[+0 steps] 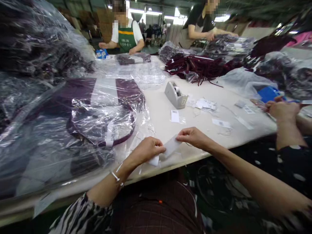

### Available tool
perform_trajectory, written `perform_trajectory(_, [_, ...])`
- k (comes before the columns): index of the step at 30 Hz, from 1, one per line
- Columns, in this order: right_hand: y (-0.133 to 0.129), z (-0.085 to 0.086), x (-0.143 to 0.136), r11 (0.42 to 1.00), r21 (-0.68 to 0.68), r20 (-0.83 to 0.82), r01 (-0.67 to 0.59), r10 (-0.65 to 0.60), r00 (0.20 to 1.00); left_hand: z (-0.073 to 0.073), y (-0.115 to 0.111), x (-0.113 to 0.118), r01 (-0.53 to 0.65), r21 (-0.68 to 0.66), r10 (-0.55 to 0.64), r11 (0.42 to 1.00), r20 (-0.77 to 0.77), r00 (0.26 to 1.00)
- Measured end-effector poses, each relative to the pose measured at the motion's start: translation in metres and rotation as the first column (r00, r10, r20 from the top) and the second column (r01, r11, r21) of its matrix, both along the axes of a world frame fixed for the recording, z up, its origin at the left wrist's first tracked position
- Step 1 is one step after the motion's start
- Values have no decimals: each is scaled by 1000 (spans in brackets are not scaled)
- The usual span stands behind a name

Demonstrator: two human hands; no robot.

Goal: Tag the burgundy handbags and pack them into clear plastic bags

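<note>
Near the table's front edge, my left hand and my right hand pinch opposite ends of a small pale, translucent slip. Whether it is paper or a small plastic bag I cannot tell. A white tag shows just below my left fingers; whether they touch it is unclear. Thin dark string loops beside my right fingertips. Beyond the hands lies a small bagged label. Left of them rests a maroon garment in clear plastic, with a white paper strip across it.
A grey tape dispenser stands mid-table, with loose tags to its right. Maroon cords are heaped behind. Plastic-wrapped goods pile high at left. Two people work across the table; another person's hands are at right near a blue object.
</note>
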State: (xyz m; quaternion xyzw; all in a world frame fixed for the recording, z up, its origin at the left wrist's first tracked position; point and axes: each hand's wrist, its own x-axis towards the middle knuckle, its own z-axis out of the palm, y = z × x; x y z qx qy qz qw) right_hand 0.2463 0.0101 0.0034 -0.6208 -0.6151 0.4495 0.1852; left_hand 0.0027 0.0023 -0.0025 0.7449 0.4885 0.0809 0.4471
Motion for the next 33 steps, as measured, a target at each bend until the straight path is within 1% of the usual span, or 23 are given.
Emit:
perform_trajectory(3, [23,-10,-4,998,-6,159,-57,58,986,-4,3,5,29,91,-11,995,-191,982])
perform_trajectory(5, [34,-17,-5,996,4,278,-84,80,957,-2,-1,5,37,203,32,978,-324,945])
perform_trajectory(6, [38,-21,-4,996,8,320,-94,87,944,0,-5,5,46,265,57,963,-367,929])
perform_trajectory(8, [42,-26,-3,994,15,366,-110,97,926,3,-14,4,95,368,65,925,-400,914])
perform_trajectory(10, [41,-27,-3,991,30,401,-130,107,910,4,-22,6,194,412,-9,890,-411,911])
perform_trajectory(12, [37,-24,-6,987,51,455,-150,111,884,3,-26,10,297,400,-96,867,-450,888])
perform_trajectory(13, [35,-21,-8,985,61,490,-160,111,865,1,-27,13,331,385,-122,862,-476,871])
perform_trajectory(16, [27,-13,-15,975,96,591,-200,106,800,-3,-25,19,376,346,-151,860,-530,834])
perform_trajectory(18, [26,-13,-14,971,112,614,-211,99,783,-6,-23,21,380,340,-155,860,-535,830])
perform_trajectory(21, [33,-17,5,982,134,608,-130,23,793,-6,-24,22,372,333,-151,866,-535,831])
perform_trajectory(23, [42,-19,26,986,156,546,-56,-39,837,-5,-24,22,372,331,-151,867,-537,830])
perform_trajectory(25, [47,-15,45,979,201,452,22,-113,885,-3,-23,21,382,335,-156,861,-541,827])
perform_trajectory(26, [47,-10,51,962,268,424,62,-175,889,-2,-22,21,389,339,-161,857,-540,826])
perform_trajectory(27, [45,-5,54,925,370,408,92,-250,878,-1,-21,21,395,341,-166,853,-540,825])
perform_trajectory(28, [40,1,52,868,487,392,99,-318,863,0,-20,21,399,343,-170,851,-539,825])
perform_trajectory(29, [32,6,47,802,593,367,77,-354,860,1,-20,20,402,344,-174,849,-535,826])
perform_trajectory(30, [24,9,38,741,671,335,36,-347,876,1,-19,20,403,346,-177,847,-532,828])
perform_trajectory(31, [14,9,28,701,713,307,-17,-290,906,1,-18,19,404,347,-180,846,-527,830])
perform_trajectory(32, [4,7,16,687,721,301,-94,-187,935,0,-18,18,404,352,-182,844,-521,834])
perform_trajectory(33, [-4,2,6,683,705,319,-191,-65,945,-1,-18,18,402,359,-181,842,-514,838])
